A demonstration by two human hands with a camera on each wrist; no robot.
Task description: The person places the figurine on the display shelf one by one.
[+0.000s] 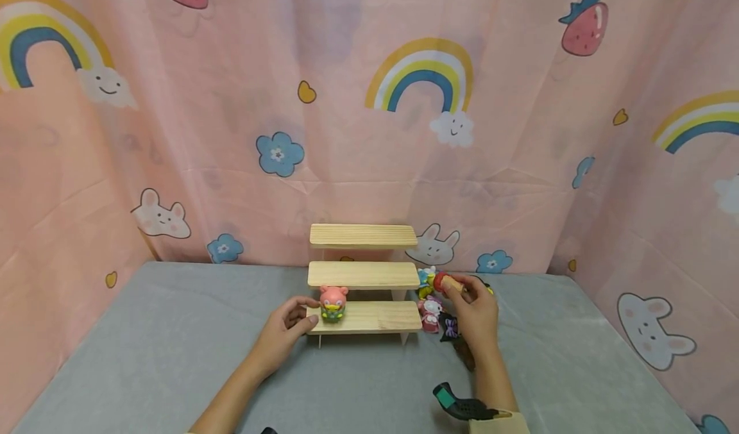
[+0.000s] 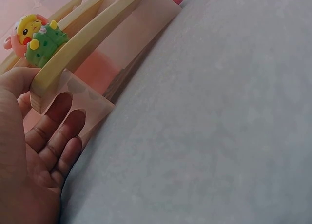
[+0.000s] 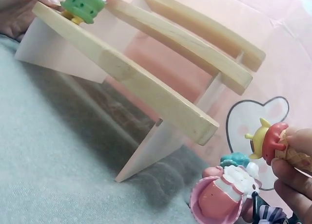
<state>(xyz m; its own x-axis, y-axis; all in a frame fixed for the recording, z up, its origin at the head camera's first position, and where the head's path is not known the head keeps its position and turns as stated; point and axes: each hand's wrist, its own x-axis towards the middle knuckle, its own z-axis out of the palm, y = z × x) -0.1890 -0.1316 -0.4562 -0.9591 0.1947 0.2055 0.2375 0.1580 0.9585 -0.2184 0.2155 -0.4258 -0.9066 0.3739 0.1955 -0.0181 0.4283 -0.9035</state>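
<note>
A three-tier wooden display stand [image 1: 369,318] stands on the grey cloth, with clear supports under its planks. My left hand [image 1: 283,331] holds the left end of the lowest plank, its other fingers beneath in the left wrist view. Beside it on that plank stands a toy figurine [image 1: 333,304] with a pink hood, yellow face and green body. My right hand [image 1: 476,309] pinches an ice-cream-cone figurine [image 3: 278,143], red and yellow above a waffle cone, just right of the stand. Below that hand sits a pink-and-white figurine [image 3: 222,197].
Several figurines cluster right of the stand, among them a dark one with a purple bow [image 1: 450,327] and a brown item [image 1: 464,355]. A pink printed curtain [image 1: 358,184] hangs behind the table. A black-and-green strap [image 1: 462,403] is near my right wrist.
</note>
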